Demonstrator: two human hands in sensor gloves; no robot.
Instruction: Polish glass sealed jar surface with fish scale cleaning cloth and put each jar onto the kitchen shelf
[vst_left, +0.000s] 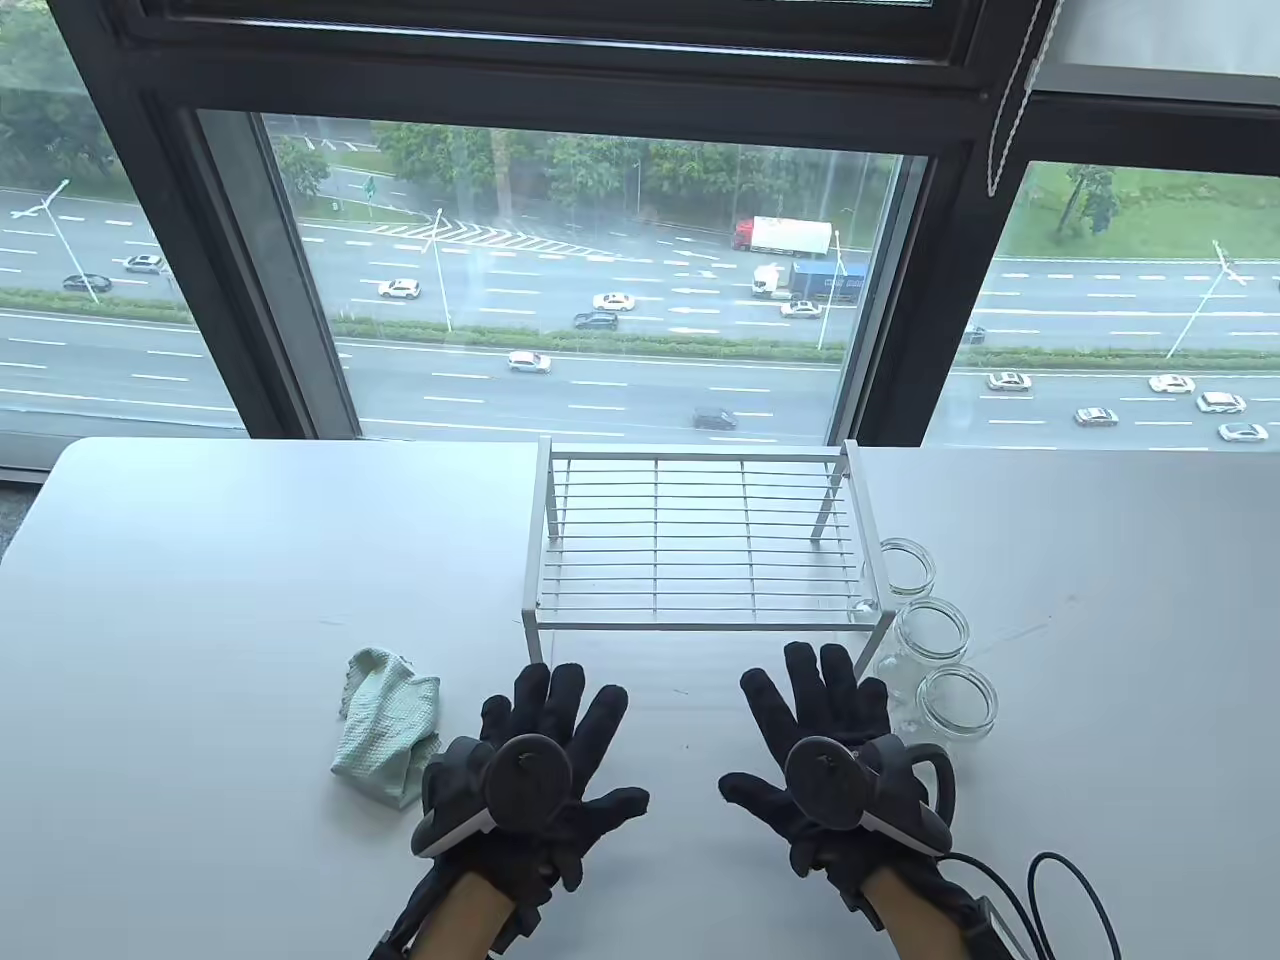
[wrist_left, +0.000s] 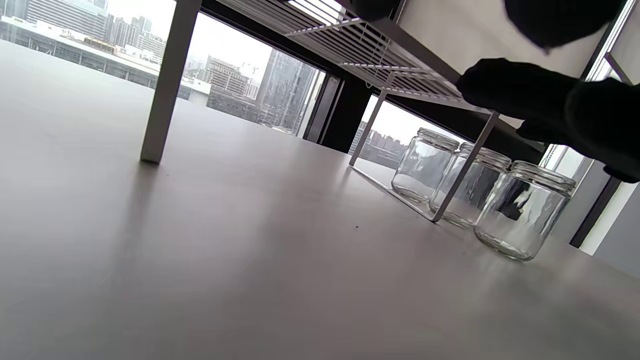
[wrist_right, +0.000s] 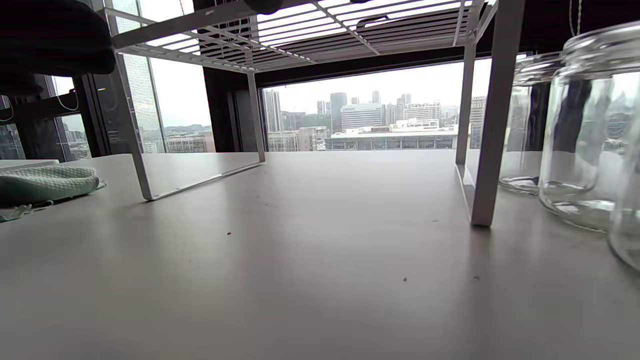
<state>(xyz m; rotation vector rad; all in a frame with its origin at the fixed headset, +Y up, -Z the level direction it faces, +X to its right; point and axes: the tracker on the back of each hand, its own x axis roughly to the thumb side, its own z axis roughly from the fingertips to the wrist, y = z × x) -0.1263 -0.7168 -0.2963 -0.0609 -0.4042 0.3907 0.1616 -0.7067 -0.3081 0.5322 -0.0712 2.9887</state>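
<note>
Three clear glass jars without lids stand in a row right of the white wire shelf (vst_left: 700, 540): far jar (vst_left: 905, 568), middle jar (vst_left: 930, 630), near jar (vst_left: 957, 702). They also show in the left wrist view, with the near jar (wrist_left: 522, 210) closest. A pale green cloth (vst_left: 388, 722) lies crumpled on the table left of my left hand (vst_left: 545, 715). That hand lies flat, fingers spread, holding nothing. My right hand (vst_left: 815, 700) is flat and spread too, just left of the near jar. The shelf top is bare.
The white table (vst_left: 200, 600) runs to a large window at the back. A black cable (vst_left: 1060, 890) loops on the table by my right wrist. The shelf's legs (wrist_right: 482, 125) stand between my hands and the far jars.
</note>
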